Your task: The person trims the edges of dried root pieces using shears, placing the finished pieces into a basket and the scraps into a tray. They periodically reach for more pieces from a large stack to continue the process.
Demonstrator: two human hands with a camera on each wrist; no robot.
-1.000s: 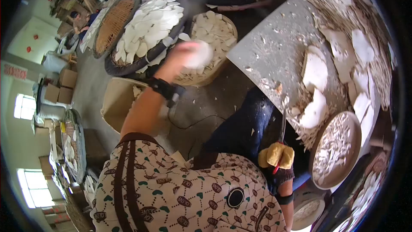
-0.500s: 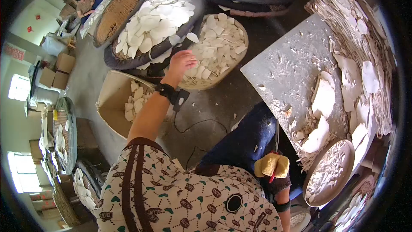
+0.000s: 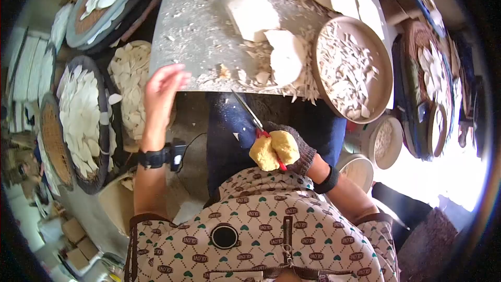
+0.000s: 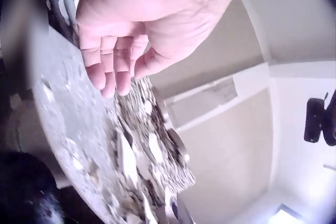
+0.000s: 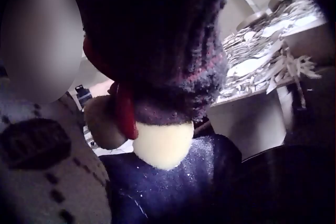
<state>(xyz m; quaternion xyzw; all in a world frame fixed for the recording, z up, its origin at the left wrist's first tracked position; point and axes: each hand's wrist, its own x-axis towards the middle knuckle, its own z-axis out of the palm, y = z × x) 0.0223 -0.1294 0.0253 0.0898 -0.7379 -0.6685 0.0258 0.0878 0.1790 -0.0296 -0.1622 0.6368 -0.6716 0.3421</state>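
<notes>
While the head view shows your left hand [image 3: 162, 90] relaxed and empty near the grey table [image 3: 195, 34], your gloved right hand [image 3: 298, 150] grips red-handled scissors [image 3: 247, 108] above your lap [image 3: 223, 120], probably light, stiff, best held by their spongy yellow padding [image 3: 286, 147]. Left wrist view: brittle-looking white sheets [image 4: 127, 158]. Right wrist view: ribbed knit glove [image 5: 202, 71], rounded padding.

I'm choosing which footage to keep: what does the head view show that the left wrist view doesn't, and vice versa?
Only the head view: the gloved right hand, the yellow padding in its grip, and the patterned shirt.
Only the left wrist view: a black object, too unclear to name, against a pale surface.
Both: the left hand, holding nothing, and the grey table.
</notes>
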